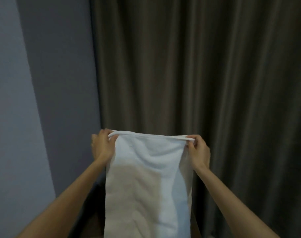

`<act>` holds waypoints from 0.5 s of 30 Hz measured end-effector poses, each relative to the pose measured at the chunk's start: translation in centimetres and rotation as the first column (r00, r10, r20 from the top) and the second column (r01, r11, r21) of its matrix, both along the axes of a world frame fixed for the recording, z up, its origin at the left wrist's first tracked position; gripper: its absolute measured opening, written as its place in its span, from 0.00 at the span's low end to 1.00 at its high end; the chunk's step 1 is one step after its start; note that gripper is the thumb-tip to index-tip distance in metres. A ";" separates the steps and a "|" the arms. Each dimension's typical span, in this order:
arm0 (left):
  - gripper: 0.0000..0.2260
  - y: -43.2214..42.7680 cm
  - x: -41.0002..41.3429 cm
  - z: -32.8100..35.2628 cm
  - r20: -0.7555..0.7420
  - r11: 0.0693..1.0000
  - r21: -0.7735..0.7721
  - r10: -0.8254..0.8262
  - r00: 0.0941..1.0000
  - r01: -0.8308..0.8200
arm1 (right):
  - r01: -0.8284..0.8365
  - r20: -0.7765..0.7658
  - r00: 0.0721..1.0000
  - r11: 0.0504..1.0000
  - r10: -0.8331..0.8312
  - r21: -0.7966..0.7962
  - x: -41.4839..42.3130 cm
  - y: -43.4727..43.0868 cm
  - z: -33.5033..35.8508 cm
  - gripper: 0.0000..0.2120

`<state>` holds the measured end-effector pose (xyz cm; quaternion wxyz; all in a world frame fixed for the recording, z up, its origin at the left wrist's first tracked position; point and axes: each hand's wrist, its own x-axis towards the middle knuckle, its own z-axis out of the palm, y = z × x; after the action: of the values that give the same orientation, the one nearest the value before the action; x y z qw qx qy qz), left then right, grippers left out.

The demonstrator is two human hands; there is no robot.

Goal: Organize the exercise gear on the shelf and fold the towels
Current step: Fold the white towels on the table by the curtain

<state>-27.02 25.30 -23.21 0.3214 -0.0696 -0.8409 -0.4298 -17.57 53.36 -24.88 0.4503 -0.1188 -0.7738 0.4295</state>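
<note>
A white towel [148, 182] hangs in front of me, stretched by its top edge and falling past the bottom of the view. My left hand [102, 146] pinches its top left corner. My right hand [198, 151] pinches the top right corner, fingers curled over the hem. Both arms reach forward at about chest height. The shelf and the exercise gear are out of view.
A dark brown pleated curtain [197, 66] fills the background straight ahead and to the right. A grey-blue wall [35, 83] runs along the left. A strip of brown surface [95, 225] shows low behind the towel.
</note>
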 end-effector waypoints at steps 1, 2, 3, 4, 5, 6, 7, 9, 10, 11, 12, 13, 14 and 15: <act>0.07 0.3 -1.1 -1.0 0.030 1.000 0.014 -0.024 0.999 0.023 | -0.009 0.015 1.000 1.000 0.009 0.002 -1.1 0.4 -1.1 0.05; 0.07 0.7 -2.1 -2.0 0.058 0.999 0.036 -0.035 0.998 0.033 | -0.016 0.029 0.999 1.000 0.016 0.001 -2.2 0.7 -2.1 0.05; 0.08 1.0 -3.1 -2.8 0.082 0.999 0.050 -0.022 0.996 0.018 | -0.020 0.044 0.999 1.000 0.020 -0.003 -3.4 0.9 -3.0 0.05; 0.08 1.3 -4.2 -3.5 0.103 0.998 0.054 0.009 0.995 -0.015 | -0.025 0.065 0.998 1.000 0.025 -0.008 -4.6 1.1 -3.6 0.05; 0.08 1.6 -5.2 -4.2 0.116 0.998 0.047 0.040 0.992 -0.046 | -0.038 0.093 0.995 0.999 0.040 -0.017 -5.8 1.3 -4.2 0.05; 0.08 1.8 -6.4 -4.9 0.117 0.998 0.037 0.050 0.992 -0.055 | -0.059 0.122 0.991 0.998 0.063 -0.032 -6.9 1.4 -4.8 0.06; 0.07 2.0 -7.6 -5.7 0.113 0.999 0.033 0.034 0.993 -0.038 | -0.081 0.139 0.986 0.995 0.087 -0.050 -8.1 1.6 -5.3 0.06; 0.06 2.5 -10.2 -7.2 0.143 0.996 0.088 -0.034 0.989 0.022 | -0.106 0.149 0.982 0.992 0.115 -0.070 -10.5 1.9 -6.3 0.06; 0.06 2.8 -11.6 -7.8 0.185 0.992 0.120 -0.055 0.981 0.033 | -0.108 0.154 0.981 0.991 0.119 -0.078 -11.7 2.1 -6.8 0.06; 0.07 3.2 -12.9 -8.4 0.229 0.990 0.141 -0.062 0.971 0.030 | -0.108 0.159 0.980 0.990 0.121 -0.089 -12.8 2.2 -7.3 0.06; 0.09 3.6 -14.3 -9.2 0.269 0.988 0.154 -0.066 0.961 0.025 | -0.108 0.165 0.979 0.989 0.123 -0.100 -13.9 2.3 -7.9 0.06; 0.10 4.0 -15.6 -10.0 0.303 0.985 0.171 -0.083 0.949 0.031 | -0.108 0.177 0.976 0.989 0.126 -0.105 -15.0 2.5 -8.5 0.06; 0.11 4.4 -16.6 -10.8 0.334 0.980 0.196 -0.107 0.936 0.042 | -0.112 0.203 0.970 0.988 0.132 -0.105 -16.0 2.6 -9.3 0.07; 0.11 4.8 -17.4 -11.8 0.356 0.973 0.225 -0.138 0.924 0.059 | -0.127 0.241 0.959 0.987 0.148 -0.101 -16.9 2.8 -10.2 0.08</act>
<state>-44.45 30.07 -34.97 0.1411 0.0045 -0.8314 -0.5374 -34.44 56.19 -35.08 0.3136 -0.1363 -0.8115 0.4739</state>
